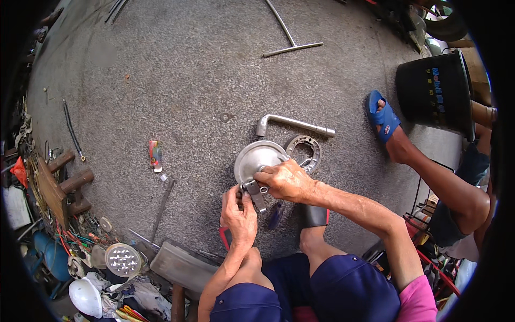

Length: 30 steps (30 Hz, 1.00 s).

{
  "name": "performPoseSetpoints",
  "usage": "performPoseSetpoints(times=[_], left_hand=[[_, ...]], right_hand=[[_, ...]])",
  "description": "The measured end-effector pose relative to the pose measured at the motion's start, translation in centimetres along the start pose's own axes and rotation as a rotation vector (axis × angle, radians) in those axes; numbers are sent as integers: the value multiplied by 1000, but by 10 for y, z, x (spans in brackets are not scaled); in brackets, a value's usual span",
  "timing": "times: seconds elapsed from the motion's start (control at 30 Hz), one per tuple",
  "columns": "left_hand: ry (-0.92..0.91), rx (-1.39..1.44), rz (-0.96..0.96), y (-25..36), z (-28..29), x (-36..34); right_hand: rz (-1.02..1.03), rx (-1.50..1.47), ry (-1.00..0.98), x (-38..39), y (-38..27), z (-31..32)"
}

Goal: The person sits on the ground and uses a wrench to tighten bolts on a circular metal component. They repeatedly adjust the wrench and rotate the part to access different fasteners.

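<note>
A round silver metal brake plate (252,157) with a short lever arm (256,197) on its near side is held low over the ground in front of me. My right hand (288,181) grips the plate from the right, its fingers closed over the face near the hub. At the lever's left, my left hand (238,214) pinches close to the plate's edge; whatever sits between those fingertips is mostly hidden. Just beyond my right hand lies a ring-shaped pair of brake shoes (313,161). A dark-handled screwdriver (276,216) rests on the ground below the lever.
Behind the plate lies an L-shaped socket wrench (300,124), and farther off a T-handle tool (293,48). A small red packet (155,155) is to the left. Another person's blue-sandalled foot (383,117) and a black bucket (433,95) stand right. Clutter and a white helmet (85,297) fill the lower left.
</note>
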State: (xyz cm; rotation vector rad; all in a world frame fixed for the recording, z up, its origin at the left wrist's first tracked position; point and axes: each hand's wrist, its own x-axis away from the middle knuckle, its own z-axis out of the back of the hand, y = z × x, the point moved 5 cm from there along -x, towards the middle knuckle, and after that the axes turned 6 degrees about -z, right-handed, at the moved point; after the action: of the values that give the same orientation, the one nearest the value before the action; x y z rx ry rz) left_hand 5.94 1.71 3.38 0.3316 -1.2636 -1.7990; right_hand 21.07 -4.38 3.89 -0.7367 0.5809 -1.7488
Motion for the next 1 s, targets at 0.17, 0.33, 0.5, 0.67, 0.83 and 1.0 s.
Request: performPoseSetpoints(times=[0.17, 0.33, 0.5, 0.67, 0.83, 1.0], left_hand=[[-21, -112, -106, 12, -1, 0], [-111, -184, -74, 25, -11, 1], [-74, -250, -108, 21, -14, -1], [-109, -183, -38, 16, -21, -1], [-111, -201, -75, 22, -21, -8], [-75, -180, -90, 22, -20, -6]], right_hand=[[-38, -45, -50, 6, 6, 4], [-61, -76, -15, 11, 17, -9], [-313, -68, 3, 5, -24, 57], [-352, 59, 318, 23, -37, 136], [-438, -351, 385, 40, -43, 124], [-512, -566, 187, 53, -45, 80]])
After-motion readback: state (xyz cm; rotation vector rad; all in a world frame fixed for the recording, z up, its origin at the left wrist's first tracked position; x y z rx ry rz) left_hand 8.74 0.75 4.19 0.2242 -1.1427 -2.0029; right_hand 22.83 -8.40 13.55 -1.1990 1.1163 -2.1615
